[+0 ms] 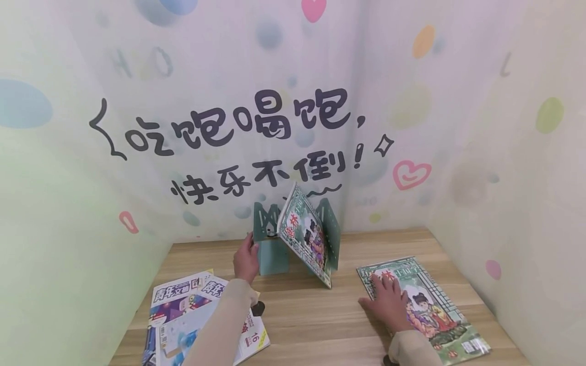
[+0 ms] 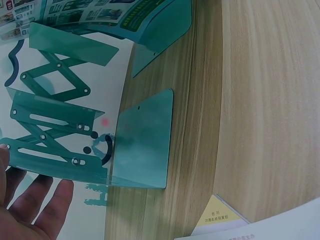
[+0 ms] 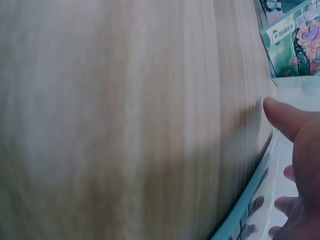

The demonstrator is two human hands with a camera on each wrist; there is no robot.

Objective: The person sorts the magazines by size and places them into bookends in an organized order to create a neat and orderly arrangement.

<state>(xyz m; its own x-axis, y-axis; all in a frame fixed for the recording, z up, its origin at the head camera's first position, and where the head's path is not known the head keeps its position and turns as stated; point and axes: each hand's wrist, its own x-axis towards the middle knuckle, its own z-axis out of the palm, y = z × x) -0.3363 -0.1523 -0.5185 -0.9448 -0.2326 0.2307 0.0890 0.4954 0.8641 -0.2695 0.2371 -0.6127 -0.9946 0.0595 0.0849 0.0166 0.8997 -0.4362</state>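
A teal expandable bookend [image 1: 273, 258] with crossed metal strips stands at the back of the table. My left hand [image 1: 247, 262] holds its left end panel, thumb and fingers at the panel's edge in the left wrist view [image 2: 40, 212]. One magazine [image 1: 308, 236] with a green illustrated cover leans tilted inside the bookend, near its right panel. Another magazine [image 1: 437, 312] with a matching cover lies flat at the right. Over its upper left part my right hand [image 1: 389, 305] rests with spread fingers; the right wrist view shows that hand [image 3: 307, 170] beside the magazine's edge.
Several overlapping magazines [image 1: 183, 317] lie at the front left, under and beside my left forearm. White printed curtain walls [image 1: 274, 61] enclose the wooden table [image 1: 316, 325] at the back and both sides.
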